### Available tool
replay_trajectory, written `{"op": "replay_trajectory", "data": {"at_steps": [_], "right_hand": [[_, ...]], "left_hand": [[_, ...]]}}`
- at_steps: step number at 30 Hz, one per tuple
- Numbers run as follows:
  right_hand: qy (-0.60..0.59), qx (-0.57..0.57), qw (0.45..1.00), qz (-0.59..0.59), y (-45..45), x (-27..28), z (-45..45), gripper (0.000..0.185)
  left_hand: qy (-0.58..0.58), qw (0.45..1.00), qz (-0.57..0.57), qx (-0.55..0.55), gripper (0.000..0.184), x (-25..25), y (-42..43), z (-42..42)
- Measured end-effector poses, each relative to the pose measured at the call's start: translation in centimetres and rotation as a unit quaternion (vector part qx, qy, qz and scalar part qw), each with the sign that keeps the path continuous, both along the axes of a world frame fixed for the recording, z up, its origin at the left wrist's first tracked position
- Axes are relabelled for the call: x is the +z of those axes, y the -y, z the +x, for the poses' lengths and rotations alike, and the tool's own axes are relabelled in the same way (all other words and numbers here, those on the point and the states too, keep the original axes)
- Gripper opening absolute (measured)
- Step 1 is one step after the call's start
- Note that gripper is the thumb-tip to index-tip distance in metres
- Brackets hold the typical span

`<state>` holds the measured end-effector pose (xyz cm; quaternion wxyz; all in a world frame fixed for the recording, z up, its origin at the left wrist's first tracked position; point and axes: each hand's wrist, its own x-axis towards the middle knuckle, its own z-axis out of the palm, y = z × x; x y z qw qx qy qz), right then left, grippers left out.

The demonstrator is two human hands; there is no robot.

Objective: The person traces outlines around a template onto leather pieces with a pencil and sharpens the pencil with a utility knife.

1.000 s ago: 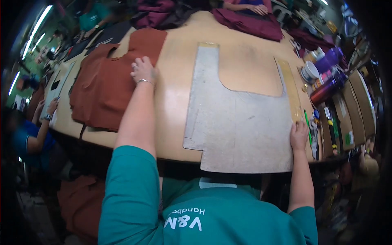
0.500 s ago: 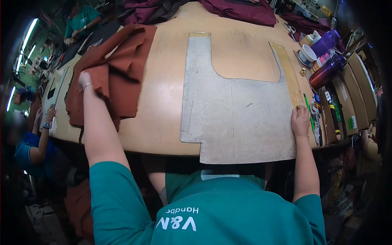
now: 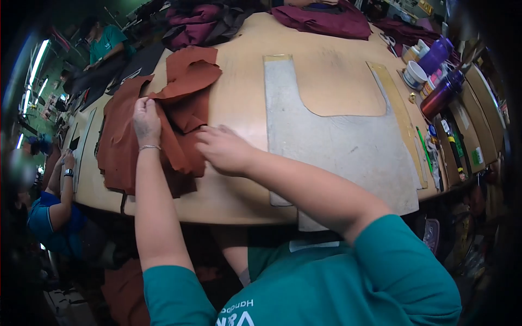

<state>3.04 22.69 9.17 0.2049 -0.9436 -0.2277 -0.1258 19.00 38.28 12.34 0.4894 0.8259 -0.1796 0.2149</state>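
Rust-brown leather pieces [image 3: 120, 149] lie in a loose, folded heap on the left part of the table. My left hand [image 3: 147, 120] is closed on the edge of a brown leather sheet [image 3: 190, 79] in that heap, lifting a fold of it. My right hand [image 3: 224, 149] reaches across to the heap's right edge, fingers apart and slightly blurred; whether they touch the leather I cannot tell. Under my right forearm lies a large grey U-notched pattern board [image 3: 348, 146] with yellow tape on its upper ends, overhanging the table's front edge.
Purple fabric [image 3: 326, 22] is piled at the far side. On the right stand a white tub [image 3: 415, 73], a metallic bottle [image 3: 441, 95] and cardboard boxes [image 3: 481, 119], with a green pen [image 3: 423, 146] nearby. Co-workers [image 3: 109, 41] sit at the left.
My right hand has left the board's right edge and swung left to the leather. My left hand has drawn a fold of leather rightward. The view has shifted slightly.
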Motion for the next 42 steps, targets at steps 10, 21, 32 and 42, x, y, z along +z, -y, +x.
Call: {"op": "replay_trajectory", "data": {"at_steps": [10, 21, 32, 42], "right_hand": [[-0.084, -0.161, 0.983, 0.033, -4.2, -4.8, 15.0, 0.053], [-0.160, -0.143, 0.977, 0.006, -4.3, -4.1, 15.7, 0.053], [-0.282, 0.042, 0.920, 0.270, 6.2, 0.5, -5.2, 0.049], [-0.174, -0.382, 0.584, 0.695, 21.9, -2.7, -34.3, 0.031]], "left_hand": [[-0.214, 0.855, -0.460, -0.110, 0.027, -2.7, -16.8, 10.4], [-0.146, 0.885, -0.436, -0.075, 0.032, 5.0, -15.3, 10.3], [-0.221, 0.806, -0.343, -0.429, 0.041, 15.3, 14.5, -3.4], [-0.189, 0.866, 0.066, -0.458, 0.075, 0.7, 30.7, -20.8]]}}
